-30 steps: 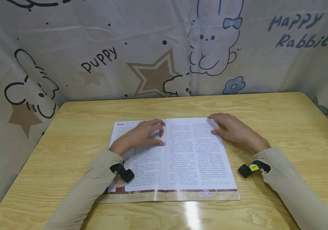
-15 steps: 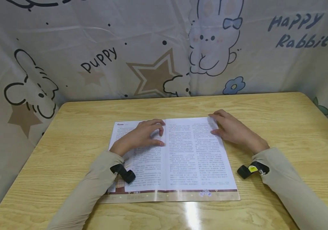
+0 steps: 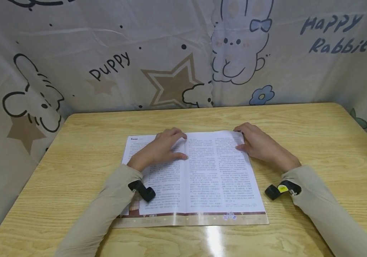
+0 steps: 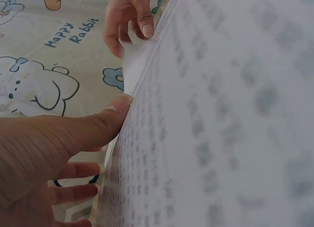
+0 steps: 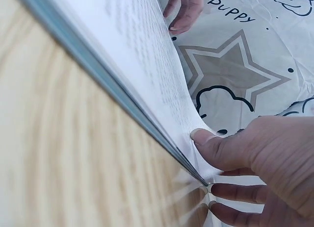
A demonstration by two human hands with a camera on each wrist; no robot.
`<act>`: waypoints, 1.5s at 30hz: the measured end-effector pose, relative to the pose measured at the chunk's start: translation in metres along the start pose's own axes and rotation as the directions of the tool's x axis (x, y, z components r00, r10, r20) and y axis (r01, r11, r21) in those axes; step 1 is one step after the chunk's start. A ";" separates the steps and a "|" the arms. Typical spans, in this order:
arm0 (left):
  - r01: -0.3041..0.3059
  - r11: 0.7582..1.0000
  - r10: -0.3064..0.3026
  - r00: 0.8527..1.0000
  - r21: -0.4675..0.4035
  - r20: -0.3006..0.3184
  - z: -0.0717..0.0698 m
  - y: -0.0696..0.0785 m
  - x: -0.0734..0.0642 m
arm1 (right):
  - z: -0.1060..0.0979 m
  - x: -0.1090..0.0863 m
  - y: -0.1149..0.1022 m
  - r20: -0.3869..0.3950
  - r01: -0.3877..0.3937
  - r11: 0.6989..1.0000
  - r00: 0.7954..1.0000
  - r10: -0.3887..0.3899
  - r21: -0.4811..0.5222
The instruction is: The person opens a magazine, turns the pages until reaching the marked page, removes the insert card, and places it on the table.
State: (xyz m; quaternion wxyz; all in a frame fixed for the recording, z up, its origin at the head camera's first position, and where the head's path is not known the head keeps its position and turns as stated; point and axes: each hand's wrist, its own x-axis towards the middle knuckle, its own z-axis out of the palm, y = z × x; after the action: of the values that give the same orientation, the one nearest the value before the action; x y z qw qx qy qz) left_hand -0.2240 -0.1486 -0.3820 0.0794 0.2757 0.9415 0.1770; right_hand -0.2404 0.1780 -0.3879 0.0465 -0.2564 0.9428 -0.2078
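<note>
— Head view: what are you listing?
— Magazine (image 3: pixel 218 178), one, printed, lying open on the wood-grain counter (image 3: pixel 315 135), a brown band running along its near edge.
— Condition of the hands?
— Left hand (image 3: pixel 159 148): resting over the left page, thumb and fingertips spreading apart near the centre fold, gripping nothing. Right hand (image 3: pixel 262 148): pinching the magazine's far right corner. Beige sleeves (image 3: pixel 326 210), two, each bearing a black wrist device (image 3: pixel 146 192).
— Left wrist view?
— Left thumb (image 4: pixel 93 126): touching the page edge, as far as I am seeing; the fingers below are standing clear of it, spacing loosely. Nearest print is blurring. Right hand is showing beyond, at the corner. Patterned cloth (image 4: pixel 29 40): hanging behind, bearing "Happy Rabbit".
— Right wrist view?
— Right thumb (image 5: pixel 223 148): pressing the page face, fingertips meeting the corner below, the paper curving upward. Left hand is appearing beyond the page. Cloth there is showing "Puppy" and a star.
</note>
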 end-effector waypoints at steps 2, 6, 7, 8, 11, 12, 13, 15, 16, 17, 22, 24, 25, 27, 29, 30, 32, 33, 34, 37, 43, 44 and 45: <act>-0.007 1.000 0.007 1.000 -0.002 -0.007 0.000 0.001 0.003 | -0.001 0.000 0.000 0.010 -0.016 1.000 1.000 0.015 0.020; -0.025 0.999 0.025 1.000 -0.020 0.001 0.000 0.004 0.009 | -0.002 -0.001 -0.001 -0.003 0.003 1.000 1.000 -0.003 0.023; -0.026 0.999 0.026 1.000 -0.026 0.007 0.000 0.004 0.011 | -0.002 -0.001 0.000 -0.010 0.022 1.000 1.000 -0.022 0.016; -0.027 0.999 0.028 0.999 -0.029 0.015 0.000 0.005 0.012 | -0.003 -0.001 0.001 -0.014 0.040 0.999 0.999 -0.040 0.012; -0.019 0.999 0.020 0.999 -0.036 0.043 -0.001 0.007 0.015 | -0.003 -0.001 0.004 -0.028 0.099 0.995 0.995 -0.099 -0.003; -0.016 0.999 0.018 0.999 -0.039 0.051 -0.001 0.007 0.016 | -0.004 -0.001 0.005 -0.031 0.113 0.994 0.993 -0.113 -0.005; -0.013 0.999 0.015 0.998 -0.043 0.060 -0.001 0.007 0.017 | -0.004 0.000 0.006 -0.036 0.123 0.992 0.992 -0.123 -0.007; -0.012 0.999 0.016 0.997 -0.053 0.076 -0.001 0.007 0.018 | -0.004 0.000 0.006 -0.045 0.144 0.989 0.988 -0.145 -0.007; -0.011 0.998 0.016 0.997 -0.057 0.080 -0.001 0.007 0.018 | -0.005 0.001 0.007 -0.049 0.153 0.988 0.987 -0.153 -0.009; -0.009 0.998 0.014 0.996 -0.061 0.086 -0.001 0.007 0.019 | -0.005 0.001 0.007 -0.053 0.161 0.987 0.985 -0.161 -0.011; 0.014 0.996 -0.006 0.995 -0.086 0.102 0.000 0.005 0.020 | -0.004 0.002 0.007 -0.047 0.160 0.987 0.986 -0.160 -0.012; 0.022 0.995 -0.012 0.995 -0.095 0.100 0.001 0.004 0.020 | -0.005 0.001 0.006 -0.034 0.121 0.993 0.992 -0.121 -0.003; 0.024 0.995 -0.014 0.995 -0.096 0.098 0.001 0.004 0.020 | -0.005 0.000 0.005 -0.026 0.095 0.995 0.995 -0.095 0.006; 0.029 0.994 -0.019 0.995 -0.103 0.094 0.002 0.003 0.020 | -0.005 0.000 0.003 -0.012 0.044 0.998 0.999 -0.044 0.032; 0.029 0.994 -0.019 0.996 -0.108 0.089 0.002 0.003 0.019 | -0.004 0.001 0.002 0.001 0.001 0.998 1.000 -0.001 0.056; 0.027 0.994 -0.018 0.996 -0.110 0.087 0.002 0.002 0.018 | -0.004 0.001 0.002 0.003 -0.004 0.998 1.000 0.004 0.063; 0.020 0.993 -0.011 0.997 -0.117 0.080 0.002 0.002 0.017 | -0.004 0.001 0.002 0.006 -0.006 0.998 1.000 0.005 0.059; 0.016 0.993 -0.007 0.997 -0.120 0.078 0.002 0.002 0.017 | -0.004 0.001 0.002 0.008 -0.001 0.999 1.000 0.000 0.048; 0.009 0.993 0.000 0.997 -0.121 0.073 0.002 0.002 0.017 | -0.004 0.001 0.002 0.009 0.007 0.999 1.000 -0.007 0.034; -0.003 0.992 0.011 0.998 -0.127 0.063 0.002 0.002 0.016 | -0.004 -0.001 0.003 0.012 0.030 1.000 0.999 -0.030 0.003; -0.020 0.992 0.023 1.000 -0.122 0.021 0.004 0.001 0.016 | -0.006 -0.002 0.004 0.020 0.010 0.999 1.000 -0.011 0.053; -0.029 0.993 0.031 0.999 -0.116 0.011 0.004 0.001 0.016 | -0.007 -0.002 0.004 0.015 0.000 0.996 1.000 -0.002 0.086; -0.040 0.993 0.040 0.999 -0.108 0.002 0.004 0.001 0.016 | -0.007 -0.003 0.004 0.008 -0.011 0.992 1.000 0.010 0.123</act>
State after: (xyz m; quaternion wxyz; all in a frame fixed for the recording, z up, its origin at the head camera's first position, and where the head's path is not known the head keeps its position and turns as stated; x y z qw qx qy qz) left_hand -0.2359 -0.1375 -0.3857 0.0926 0.2901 0.9247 0.2285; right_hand -0.2417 0.1855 -0.3830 0.0667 -0.2488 0.9294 -0.2643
